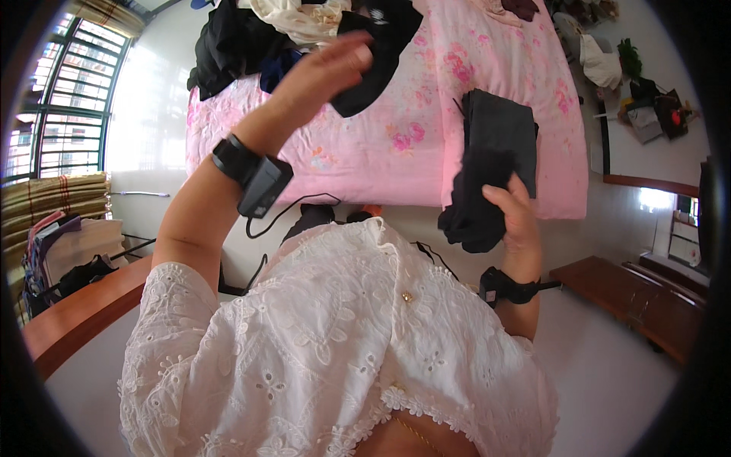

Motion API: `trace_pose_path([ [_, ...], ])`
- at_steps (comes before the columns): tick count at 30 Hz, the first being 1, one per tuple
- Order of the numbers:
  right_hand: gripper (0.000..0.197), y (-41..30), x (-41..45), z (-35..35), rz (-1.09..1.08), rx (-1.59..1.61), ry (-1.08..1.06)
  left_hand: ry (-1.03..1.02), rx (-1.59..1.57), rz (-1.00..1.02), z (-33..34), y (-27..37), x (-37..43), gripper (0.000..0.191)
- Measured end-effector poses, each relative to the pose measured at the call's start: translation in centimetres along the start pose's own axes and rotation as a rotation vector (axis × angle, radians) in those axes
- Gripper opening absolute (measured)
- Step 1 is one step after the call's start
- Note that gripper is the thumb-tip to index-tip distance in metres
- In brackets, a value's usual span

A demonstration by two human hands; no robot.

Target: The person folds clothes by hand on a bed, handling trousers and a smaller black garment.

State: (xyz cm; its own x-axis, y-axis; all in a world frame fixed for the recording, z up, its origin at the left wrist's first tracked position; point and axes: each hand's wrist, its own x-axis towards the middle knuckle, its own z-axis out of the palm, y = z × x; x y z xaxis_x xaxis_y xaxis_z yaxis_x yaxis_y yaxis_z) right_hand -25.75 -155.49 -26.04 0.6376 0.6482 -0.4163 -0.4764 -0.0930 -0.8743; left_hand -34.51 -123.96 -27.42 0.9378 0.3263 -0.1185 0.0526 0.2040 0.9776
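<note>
My right hand (517, 211) grips a bundled black cloth garment (477, 200) at the bed's near right edge, thumb on top. The bundle partly overlaps a stack of folded dark clothes (502, 123) lying on the bed. My left hand (337, 65), slightly blurred, is raised over a black garment (380, 74) with a pale mark near its top. Its fingers are extended and hold nothing that I can see; whether they touch the cloth is unclear. Beside that garment lie a cream garment (302, 20) and a heap of black clothes (228, 48).
A pink floral bedspread (377, 165) covers the bed before me. Both wrists carry strapped black devices, the left one (265, 185) with a cable. A curved wooden edge (85, 308) is at left, with piled items behind it. A low brown wooden furniture piece (622, 297) stands at right.
</note>
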Motion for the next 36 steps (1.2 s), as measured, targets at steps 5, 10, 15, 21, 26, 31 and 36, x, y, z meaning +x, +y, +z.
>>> trace_pose_path([
  [5,0.053,-1.2,0.8,3.8,0.037,-0.068,-0.321,-0.297,0.462,-0.148,1.4,-4.7,-4.1,0.061],
  [10,0.054,-2.8,1.0,7.4,0.105,-0.178,-0.473,-0.069,0.059,-0.21,-3.2,-7.7,-7.7,0.069],
  [15,0.055,-2.9,1.9,13.0,0.164,-0.249,-0.532,0.015,-0.191,-0.251,-8.1,-7.8,-11.2,0.071],
  [21,0.057,-3.5,2.8,20.4,0.156,-0.199,-0.445,-0.195,-0.043,-0.124,-13.7,-10.1,-12.4,0.011],
  [26,0.057,-4.0,2.4,22.6,0.182,-0.324,-0.436,-0.113,-0.039,0.033,-16.8,-11.0,-11.8,0.007],
  [31,0.055,-4.6,2.3,22.6,0.175,-0.45,-0.372,0.084,-0.331,-0.067,-17.7,-8.3,-11.8,0.01],
  [36,0.041,-4.6,4.3,21.6,0.093,-0.697,-0.289,0.135,-0.281,-0.073,-19.1,-5.3,-11.8,0.008],
])
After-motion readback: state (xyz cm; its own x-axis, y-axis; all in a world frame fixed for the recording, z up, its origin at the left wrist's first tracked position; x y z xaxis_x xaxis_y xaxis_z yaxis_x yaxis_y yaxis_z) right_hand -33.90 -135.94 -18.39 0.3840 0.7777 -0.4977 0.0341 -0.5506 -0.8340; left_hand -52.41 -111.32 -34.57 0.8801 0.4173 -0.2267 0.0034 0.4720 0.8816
